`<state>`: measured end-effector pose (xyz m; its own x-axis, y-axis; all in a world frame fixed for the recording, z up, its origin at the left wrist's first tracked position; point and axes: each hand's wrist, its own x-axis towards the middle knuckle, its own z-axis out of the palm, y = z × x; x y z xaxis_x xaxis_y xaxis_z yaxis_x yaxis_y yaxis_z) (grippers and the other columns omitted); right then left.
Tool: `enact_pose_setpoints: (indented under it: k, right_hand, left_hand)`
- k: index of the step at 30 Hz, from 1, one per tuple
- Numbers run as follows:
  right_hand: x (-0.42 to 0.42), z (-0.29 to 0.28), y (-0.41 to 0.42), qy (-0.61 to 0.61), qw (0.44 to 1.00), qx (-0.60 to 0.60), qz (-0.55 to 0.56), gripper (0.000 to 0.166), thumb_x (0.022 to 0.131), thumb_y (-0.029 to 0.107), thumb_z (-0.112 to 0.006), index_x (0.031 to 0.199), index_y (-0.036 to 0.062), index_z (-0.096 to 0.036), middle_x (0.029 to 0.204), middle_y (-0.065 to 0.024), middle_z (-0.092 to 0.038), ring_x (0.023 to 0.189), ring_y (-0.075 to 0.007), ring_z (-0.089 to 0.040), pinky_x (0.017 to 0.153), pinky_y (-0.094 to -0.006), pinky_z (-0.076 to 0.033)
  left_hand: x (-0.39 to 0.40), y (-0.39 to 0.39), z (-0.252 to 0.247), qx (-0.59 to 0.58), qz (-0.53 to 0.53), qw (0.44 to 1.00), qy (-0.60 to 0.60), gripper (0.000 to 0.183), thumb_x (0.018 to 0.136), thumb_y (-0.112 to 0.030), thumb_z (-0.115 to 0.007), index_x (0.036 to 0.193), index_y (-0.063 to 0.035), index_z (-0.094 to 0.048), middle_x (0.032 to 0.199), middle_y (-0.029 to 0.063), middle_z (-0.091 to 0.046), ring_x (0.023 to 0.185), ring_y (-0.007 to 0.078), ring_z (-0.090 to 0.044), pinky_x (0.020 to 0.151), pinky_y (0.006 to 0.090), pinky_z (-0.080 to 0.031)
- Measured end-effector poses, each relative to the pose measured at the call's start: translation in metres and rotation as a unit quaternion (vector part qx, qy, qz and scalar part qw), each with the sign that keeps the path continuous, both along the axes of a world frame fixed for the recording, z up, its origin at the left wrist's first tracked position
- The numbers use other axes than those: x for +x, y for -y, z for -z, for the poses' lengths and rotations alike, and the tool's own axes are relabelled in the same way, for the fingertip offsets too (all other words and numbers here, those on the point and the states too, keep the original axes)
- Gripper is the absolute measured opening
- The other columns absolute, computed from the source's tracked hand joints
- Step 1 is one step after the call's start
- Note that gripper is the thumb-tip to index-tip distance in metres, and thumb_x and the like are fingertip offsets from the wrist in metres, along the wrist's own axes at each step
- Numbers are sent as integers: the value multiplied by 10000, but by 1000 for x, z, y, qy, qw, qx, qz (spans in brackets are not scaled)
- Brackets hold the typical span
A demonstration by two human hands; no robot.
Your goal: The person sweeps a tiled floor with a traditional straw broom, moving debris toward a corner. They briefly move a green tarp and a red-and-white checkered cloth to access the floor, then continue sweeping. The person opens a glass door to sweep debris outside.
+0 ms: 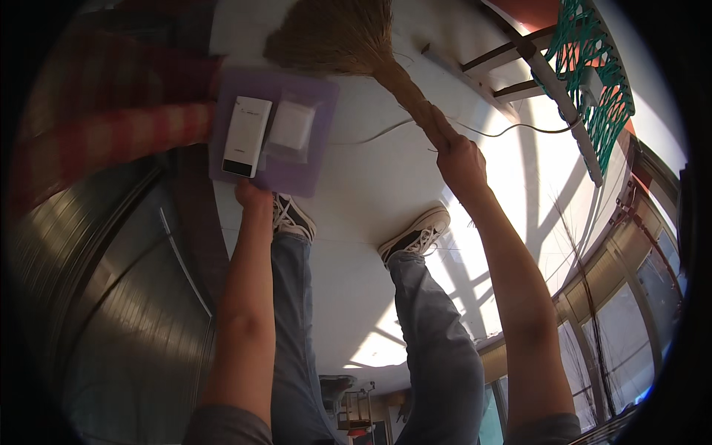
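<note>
My right hand [463, 161] grips the bound handle of a straw broom [334, 39], whose bristles fan out at the top of the view. At the near edge of a flat purple tray or board [297, 181], my left hand [253, 193] holds on, its fingers mostly hidden beneath. A white power bank [245, 133] with a dark end panel lies on the purple surface. Beside it is a white item in clear wrapping [290, 125]. Another person's red checked sleeve [139, 130] reaches to the tray's left side; that person's hands are hidden or blurred.
A wooden chair or frame with green cord netting [589, 83] stands at upper right. A thin cable [500, 135] crosses the pale floor [345, 222] toward it. Ribbed panels [133, 317] rise at left, and windows [623, 322] line the right. My sneakers [417, 231] are below.
</note>
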<state>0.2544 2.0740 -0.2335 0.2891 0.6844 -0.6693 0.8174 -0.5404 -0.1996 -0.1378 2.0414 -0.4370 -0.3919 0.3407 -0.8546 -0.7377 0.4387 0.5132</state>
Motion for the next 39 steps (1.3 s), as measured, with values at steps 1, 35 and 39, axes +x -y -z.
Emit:
enact_pose_setpoints:
  k: [1,35,39]
  right_hand:
    - [25,8,45,28,999,-6,-34,564,868,82,-476,1396,252,-371,844,-196,-653,766,-377,-639,683,-448,-508]
    - [-3,-189,366,-41,958,-31,282,491,837,228,-638,1308,262,-504,655,-115,-531,549,-302,-567,516,-415,-468]
    - [-33,-187,344,-62,957,13,284,481,855,273,-615,1316,264,-480,664,-123,-540,558,-301,-591,499,-412,-476]
  left_hand:
    - [4,-8,-5,-5,-15,1000,17,373,943,-163,-393,1283,-25,-459,1304,131,-474,1193,333,-453,990,518,-368]
    - [403,-110,-288,591,618,102,-509,694,657,-104,-728,1287,-154,-440,1203,131,-441,1055,301,-485,911,420,-414]
    - [474,-144,-297,426,700,-73,-569,684,664,-163,-740,1278,-230,-446,1256,104,-443,878,319,-608,746,445,-525]
